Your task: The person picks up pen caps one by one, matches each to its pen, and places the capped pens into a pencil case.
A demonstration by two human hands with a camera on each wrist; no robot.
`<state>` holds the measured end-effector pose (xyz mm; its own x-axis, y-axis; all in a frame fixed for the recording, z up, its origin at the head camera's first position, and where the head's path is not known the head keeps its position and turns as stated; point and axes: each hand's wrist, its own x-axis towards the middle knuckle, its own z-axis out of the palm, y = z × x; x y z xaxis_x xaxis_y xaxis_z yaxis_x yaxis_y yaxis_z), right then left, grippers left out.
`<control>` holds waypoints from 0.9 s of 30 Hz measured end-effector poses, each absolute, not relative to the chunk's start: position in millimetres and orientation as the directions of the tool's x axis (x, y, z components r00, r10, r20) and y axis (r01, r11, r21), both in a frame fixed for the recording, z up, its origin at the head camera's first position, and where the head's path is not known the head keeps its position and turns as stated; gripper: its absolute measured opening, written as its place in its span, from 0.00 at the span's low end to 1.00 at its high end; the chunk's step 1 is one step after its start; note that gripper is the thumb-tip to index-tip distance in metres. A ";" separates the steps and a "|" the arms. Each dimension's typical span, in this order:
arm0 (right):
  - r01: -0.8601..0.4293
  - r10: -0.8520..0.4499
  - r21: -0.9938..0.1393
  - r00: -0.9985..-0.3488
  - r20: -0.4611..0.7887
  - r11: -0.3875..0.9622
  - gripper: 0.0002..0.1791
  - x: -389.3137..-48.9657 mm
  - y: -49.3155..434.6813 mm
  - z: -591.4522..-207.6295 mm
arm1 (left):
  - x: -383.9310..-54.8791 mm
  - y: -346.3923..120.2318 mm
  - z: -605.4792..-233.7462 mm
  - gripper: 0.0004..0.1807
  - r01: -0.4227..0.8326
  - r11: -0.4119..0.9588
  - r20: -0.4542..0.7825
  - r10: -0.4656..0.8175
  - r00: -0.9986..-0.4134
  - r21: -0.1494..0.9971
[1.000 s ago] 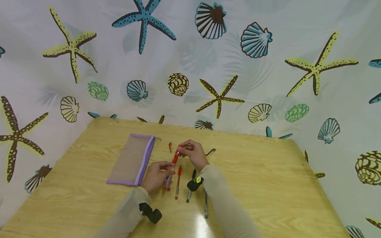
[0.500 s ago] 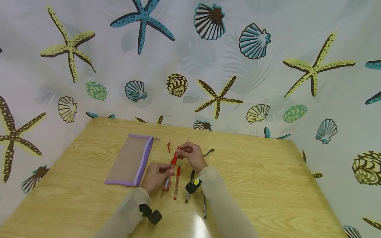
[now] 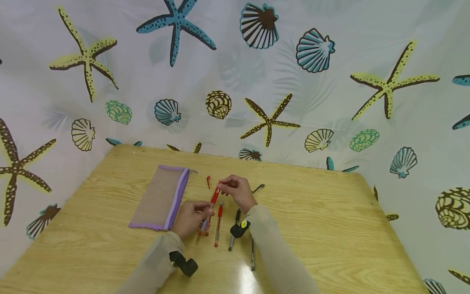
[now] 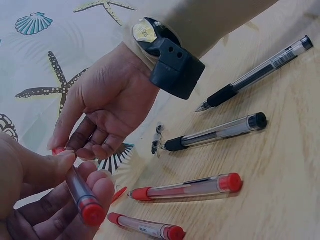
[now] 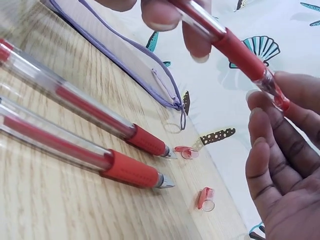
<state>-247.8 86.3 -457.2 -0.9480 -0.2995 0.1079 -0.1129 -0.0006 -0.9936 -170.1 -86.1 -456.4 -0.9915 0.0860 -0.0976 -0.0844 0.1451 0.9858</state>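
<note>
My left hand point(image 3: 190, 218) grips the clear barrel of a red gel pen point(image 5: 242, 55) between thumb and fingers. The pen is tilted, its red end plug point(image 4: 93, 214) pointing back toward me in the left wrist view. At its tip end, my right hand point(image 3: 238, 191) pinches a clear and red cap point(image 5: 279, 100), which sits over the point; how far on it is, I cannot tell. Two more red pens, one nearer the hands point(image 5: 95, 112) and one beside it point(image 5: 85, 155), lie uncapped on the wooden table point(image 3: 312, 220).
Two uncapped black pens, one point(image 4: 220, 132) beside the red ones and another point(image 4: 255, 72) farther right, lie on the table. Small red caps point(image 5: 206, 199) and a black cap point(image 3: 259, 188) lie beyond the pens. A purple-edged mesh pouch point(image 3: 158, 198) lies at the left.
Both hands stay almost in place on the held pen. The pen's lower end has shifted slightly left, showing more of the red pen lying beneath. The head view has moved slightly.
</note>
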 end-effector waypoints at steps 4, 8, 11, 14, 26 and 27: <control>-0.108 -0.317 -0.994 -0.943 0.098 0.014 0.16 -247.1 87.1 -455.8 | -170.6 -86.1 -456.4 0.13 -0.095 0.145 -0.107 0.076 -0.991 0.985; -0.113 -0.328 -0.993 -0.939 0.100 0.022 0.16 -247.6 87.2 -455.6 | -171.1 -86.7 -457.8 0.13 -0.065 0.171 -0.079 0.071 -0.994 0.983; -0.111 -0.327 -0.994 -0.940 0.096 0.026 0.16 -248.1 87.3 -456.8 | -171.7 -87.3 -458.5 0.12 -0.042 0.221 -0.058 0.063 -0.996 0.974; -0.111 -0.325 -0.993 -0.941 0.093 0.036 0.17 -248.7 87.6 -458.0 | -172.9 -88.1 -458.8 0.11 -0.023 0.269 -0.041 0.060 -0.997 0.963; -0.114 -0.365 -0.988 -0.928 0.067 0.108 0.16 -256.6 80.7 -462.3 | -173.6 -93.8 -463.1 0.13 -0.021 0.390 -0.035 0.028 -0.999 0.921; -0.114 -0.372 -0.987 -0.926 0.066 0.111 0.16 -256.9 79.9 -461.7 | -173.3 -94.2 -462.8 0.13 -0.023 0.398 -0.036 0.026 -0.999 0.917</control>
<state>-256.9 79.9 -461.7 -0.9259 -0.3720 0.0656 -0.1144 0.1106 -0.9873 -173.3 -94.2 -462.8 -0.9990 0.0258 -0.0362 -0.0229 0.3983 0.9170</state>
